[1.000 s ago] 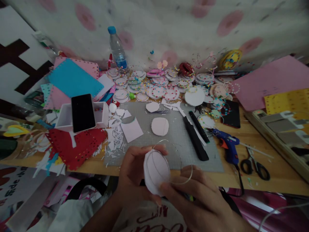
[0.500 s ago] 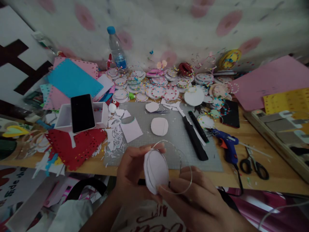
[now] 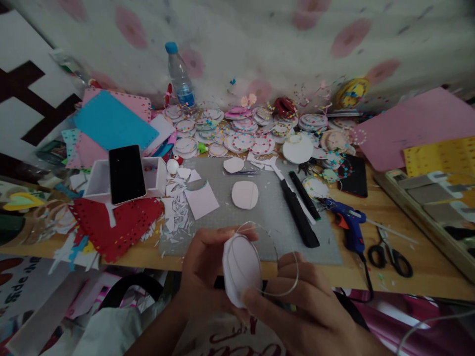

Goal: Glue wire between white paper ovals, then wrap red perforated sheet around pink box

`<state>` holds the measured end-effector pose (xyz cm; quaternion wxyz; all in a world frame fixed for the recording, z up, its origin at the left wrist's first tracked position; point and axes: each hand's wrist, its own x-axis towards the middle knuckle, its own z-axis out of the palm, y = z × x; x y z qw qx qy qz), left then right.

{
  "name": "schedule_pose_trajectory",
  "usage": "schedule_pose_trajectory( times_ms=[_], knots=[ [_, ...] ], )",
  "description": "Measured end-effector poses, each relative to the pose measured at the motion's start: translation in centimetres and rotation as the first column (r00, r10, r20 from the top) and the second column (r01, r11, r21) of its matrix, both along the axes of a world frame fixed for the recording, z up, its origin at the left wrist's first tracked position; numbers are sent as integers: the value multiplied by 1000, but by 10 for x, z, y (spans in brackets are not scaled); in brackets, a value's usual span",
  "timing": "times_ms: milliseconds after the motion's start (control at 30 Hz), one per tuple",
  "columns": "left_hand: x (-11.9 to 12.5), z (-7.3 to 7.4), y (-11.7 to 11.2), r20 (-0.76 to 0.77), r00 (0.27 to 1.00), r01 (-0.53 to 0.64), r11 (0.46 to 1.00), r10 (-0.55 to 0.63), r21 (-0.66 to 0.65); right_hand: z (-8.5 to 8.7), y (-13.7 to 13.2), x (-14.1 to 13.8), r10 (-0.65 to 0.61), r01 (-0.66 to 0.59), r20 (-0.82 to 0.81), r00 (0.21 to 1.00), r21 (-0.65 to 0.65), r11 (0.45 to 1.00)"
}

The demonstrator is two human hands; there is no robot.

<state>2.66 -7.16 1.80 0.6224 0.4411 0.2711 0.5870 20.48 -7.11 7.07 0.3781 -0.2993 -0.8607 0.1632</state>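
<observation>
Between my two hands is a tilted oval of stacked white paper or card discs (image 3: 245, 264). My left hand (image 3: 200, 269) is closed around its left side, with fingertips at the top rim. At the lower right, my right hand (image 3: 300, 301) presses thumb and finger against the disc edge. A thin clear wire or line (image 3: 275, 241) curls across the disc face and loops out to the right past my right fingers. Beyond the hands, a rounded white paper piece (image 3: 245, 195) lies on the grey cutting mat (image 3: 260, 232).
A black-handled knife (image 3: 299, 212), blue glue gun (image 3: 351, 222) and scissors (image 3: 389, 254) lie rightward. Paper scraps (image 3: 178, 212), a phone (image 3: 127, 173) on a white box (image 3: 97, 178), and red sheets (image 3: 118, 227) are leftward. Decorated discs (image 3: 243, 142) and a bottle (image 3: 181, 76) line the back.
The disc has shifted slightly down and right in my hands. The wire loop has dropped a little, and my right thumb now lies further over the disc's lower face.
</observation>
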Motion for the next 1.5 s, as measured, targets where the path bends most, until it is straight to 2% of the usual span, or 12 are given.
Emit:
schedule_pose_trajectory(
  times_ms=[133,267,567,767,933,1100,1233,1367,1433,1500],
  knots=[
    [1,-1,3,5,999,-37,998,37,57,0,3,-7,38,-38,-97,995,8,999],
    [0,-4,3,-16,999,-29,998,30,54,-4,7,-10,9,-7,-140,990,16,1000],
    [-7,-3,5,-71,997,-20,998,24,59,-12,8,-10,53,-53,-124,991,6,999],
    [1,4,8,-2,997,-76,997,76,-1,-17,6,-14,42,-45,-130,991,-23,999],
    [3,5,9,52,997,-49,997,52,-64,-19,8,-13,68,-78,-213,975,-39,996],
    [2,9,11,71,996,-46,992,54,-118,-21,8,-15,50,-56,-217,975,-24,998],
    [6,11,11,142,987,-59,991,76,-117,-22,6,-17,41,-52,-225,973,-39,998],
    [3,5,11,107,994,4,991,10,-132,-18,8,-15,92,-109,-199,976,-77,991],
    [-2,1,12,78,997,18,994,-10,-110,-18,10,-14,117,-137,-186,975,-97,986],
    [-8,-2,15,20,1000,-17,1000,17,-18,-21,11,-11,99,-123,-202,974,-110,986]
  ],
)
